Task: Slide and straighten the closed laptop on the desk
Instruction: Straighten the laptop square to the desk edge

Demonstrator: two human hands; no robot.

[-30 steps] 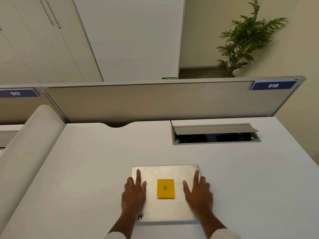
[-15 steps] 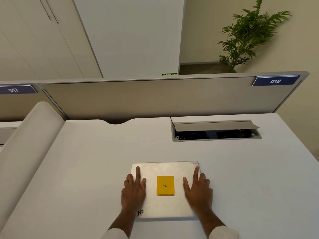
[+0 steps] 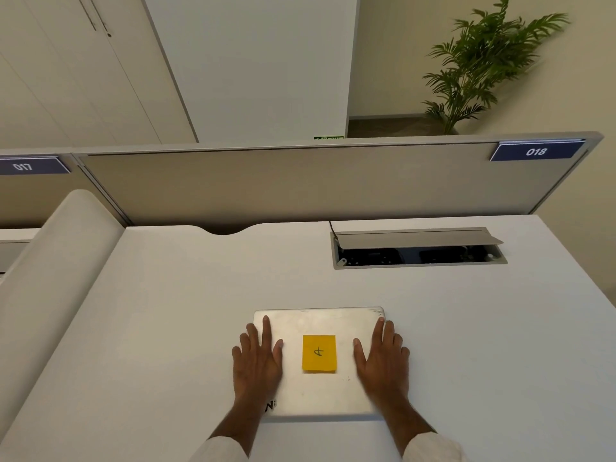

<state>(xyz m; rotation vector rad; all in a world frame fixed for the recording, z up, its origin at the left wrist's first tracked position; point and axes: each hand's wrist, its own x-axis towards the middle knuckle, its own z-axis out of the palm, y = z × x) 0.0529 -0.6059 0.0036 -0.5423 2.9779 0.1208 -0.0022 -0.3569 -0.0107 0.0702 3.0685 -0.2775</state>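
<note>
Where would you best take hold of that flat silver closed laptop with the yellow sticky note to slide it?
Probably by its left and right edges, from above: the flat silver closed laptop lies thin on the white desk, offering no handle. The left hand and right hand rest palm-down there, beside the yellow sticky note.

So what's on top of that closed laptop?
A yellow sticky note with a pen mark sits mid-lid on the laptop. The left hand and right hand lie flat either side, hiding the lid beneath them.
</note>
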